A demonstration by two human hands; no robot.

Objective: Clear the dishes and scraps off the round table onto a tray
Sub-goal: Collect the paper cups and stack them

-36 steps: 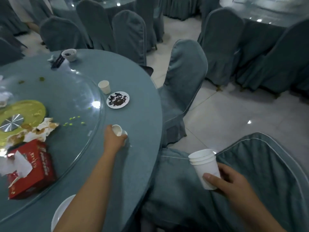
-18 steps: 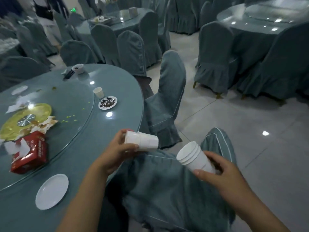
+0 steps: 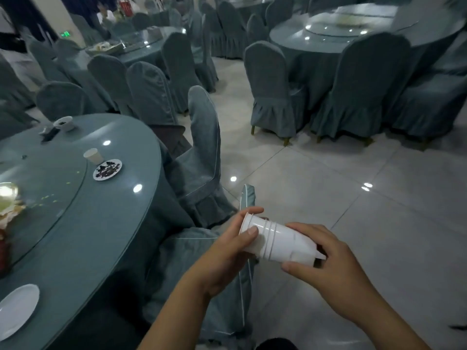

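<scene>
Gripped between both hands, out past the edge of the desk (image 3: 101, 236) and above a covered chair (image 3: 202, 274) and the tiled floor (image 3: 353, 210): a nested stack of white paper cups (image 3: 278, 242).

Left hand (image 3: 227, 251) at the mouth end, grip partly closed, thumb pressed on the near rim and fingers curled over the far side. Right hand (image 3: 328, 261) at the base end, grip wrapped round the bottoms of the cups, thumb on top and fingers underneath.

Likely trouble from here: with the stack on its side, any dregs inside could run out of the open mouth onto the chair cover or the floor; impossible to tell whether any liquid remains. Could also lose the innermost cup, sliding out if not pushed fully home. Thin walls, so a hard squeeze at the rim could buckle them. No tray in sight, so probably a carry ahead with both hands occupied.

Lies close to level, long axis running from upper left to lower right across the view. Open mouth facing left toward the desk, bases pointing right into the right palm.

Left to clear on the desk: a single paper cup (image 3: 93, 155) just beside a dirty saucer (image 3: 107, 169), a small bowl (image 3: 64, 122) farther back, a white plate (image 3: 17, 309) at the near edge.
</scene>
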